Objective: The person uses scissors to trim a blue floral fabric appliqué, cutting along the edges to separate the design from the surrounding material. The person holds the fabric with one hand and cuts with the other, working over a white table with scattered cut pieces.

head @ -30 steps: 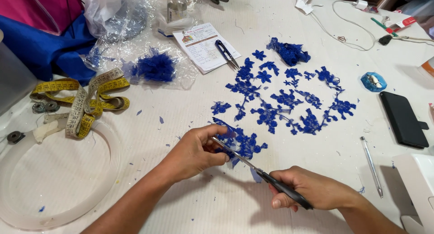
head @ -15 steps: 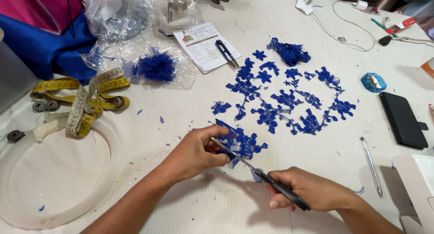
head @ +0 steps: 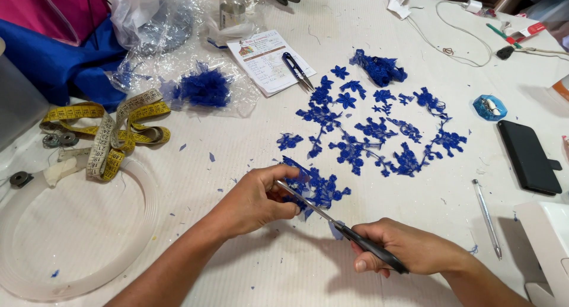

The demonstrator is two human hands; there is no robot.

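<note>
My left hand pinches a small piece of blue lace just above the white table. My right hand grips black-handled scissors, whose blades reach left into the lace piece near my left fingers. A larger spread of blue lace flower appliqués lies on the table beyond both hands, with a bunched blue lace scrap at its far edge.
A yellow tape measure and a white hoop lie left. Thread snips rest on a printed card. A black phone, a pen, a blue sharpener-like item, plastic bags with blue trim and blue fabric surround the work area.
The scissors and my right hand have shifted slightly right and down along the lace piece. My left hand keeps its hold on the lace.
</note>
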